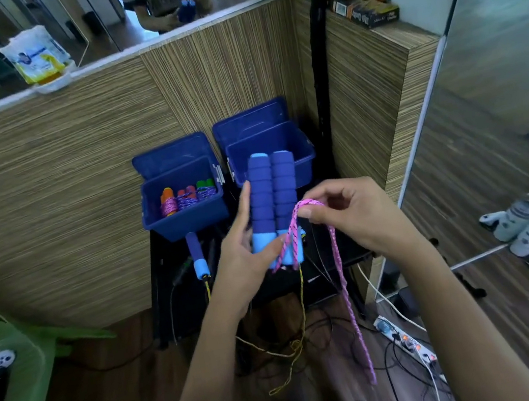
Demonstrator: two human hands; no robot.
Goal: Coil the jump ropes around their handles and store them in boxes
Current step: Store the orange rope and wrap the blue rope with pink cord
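Note:
My left hand (242, 255) grips two blue foam handles (271, 199) side by side, upright, thumb across their light-blue bottom caps. My right hand (350, 214) pinches a loop of the pink braided rope (348, 298), which runs from the handles' bottoms and hangs down toward the floor. Behind stand two open blue boxes: the left box (186, 218) holds several coiled ropes with orange, red and green handles; the right box (301, 156) shows nothing inside from here. Another blue handle (197, 257) with a yellow rope (299, 340) lies on the black stand.
The boxes sit on a black stand (165, 285) against a wood-grain partition. A green plastic chair (14, 378) is at the left. Cables and a power strip (406, 340) lie on the wooden floor at the right. My sandalled feet are at the bottom.

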